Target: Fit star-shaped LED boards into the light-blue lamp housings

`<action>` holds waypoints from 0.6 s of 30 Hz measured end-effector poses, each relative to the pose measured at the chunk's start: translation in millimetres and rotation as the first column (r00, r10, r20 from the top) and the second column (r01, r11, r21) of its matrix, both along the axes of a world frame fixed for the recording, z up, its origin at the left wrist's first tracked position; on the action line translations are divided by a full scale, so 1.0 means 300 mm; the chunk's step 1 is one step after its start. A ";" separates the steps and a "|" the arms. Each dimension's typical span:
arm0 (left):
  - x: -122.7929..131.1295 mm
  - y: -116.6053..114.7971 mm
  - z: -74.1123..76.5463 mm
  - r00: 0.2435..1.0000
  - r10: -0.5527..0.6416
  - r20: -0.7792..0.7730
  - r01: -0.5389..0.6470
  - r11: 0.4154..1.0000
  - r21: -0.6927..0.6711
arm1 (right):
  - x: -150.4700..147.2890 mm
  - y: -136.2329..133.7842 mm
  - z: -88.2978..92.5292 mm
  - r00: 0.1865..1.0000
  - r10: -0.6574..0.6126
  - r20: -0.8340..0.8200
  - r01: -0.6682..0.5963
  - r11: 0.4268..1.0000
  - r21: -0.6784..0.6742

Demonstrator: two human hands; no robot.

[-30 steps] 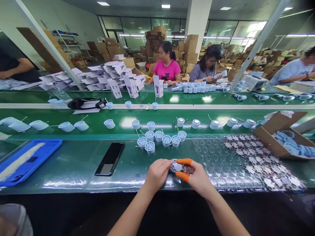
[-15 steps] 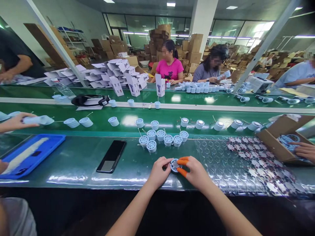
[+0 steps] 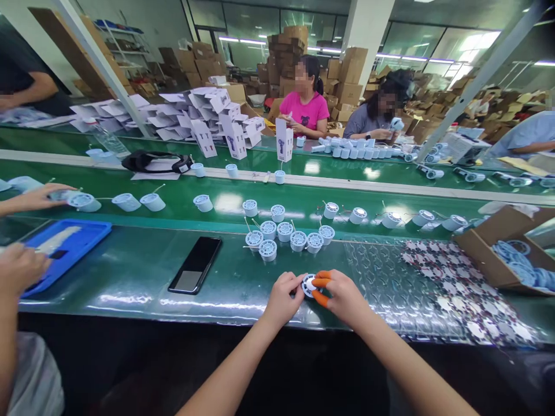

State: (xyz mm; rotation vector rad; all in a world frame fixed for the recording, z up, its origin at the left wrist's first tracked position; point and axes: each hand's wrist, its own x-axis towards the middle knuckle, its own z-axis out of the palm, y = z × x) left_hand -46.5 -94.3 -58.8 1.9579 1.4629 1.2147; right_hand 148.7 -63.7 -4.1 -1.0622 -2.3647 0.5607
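Note:
Near the front edge of the bench, my left hand pinches the left rim of a round light-blue slotted housing with a white centre. Orange finger covers sit on my right hand, whose fingers close on the housing's right side and centre, hiding part of it. Just beyond my hands stands a cluster of similar light-blue cup-shaped housings, several with thin wires sticking out. To the right, white disc-shaped parts with dark and red wires lie spread over a clear textured sheet.
A black phone lies left of my hands. Farther left, a co-worker's hand is over a blue tray. A cardboard box holding light-blue rings stands at right. More housings line the green belt; co-workers sit across it.
The housing's centre has turned from grey to white under my right fingers. A co-worker's hand has come over the blue tray, and another has left the cardboard box. My view shifted slightly.

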 end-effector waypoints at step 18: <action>0.026 -0.031 0.017 0.999 -0.015 0.050 0.026 0.977 -0.210 | -0.012 -0.007 0.023 0.992 -0.070 0.109 0.073 0.997 -0.025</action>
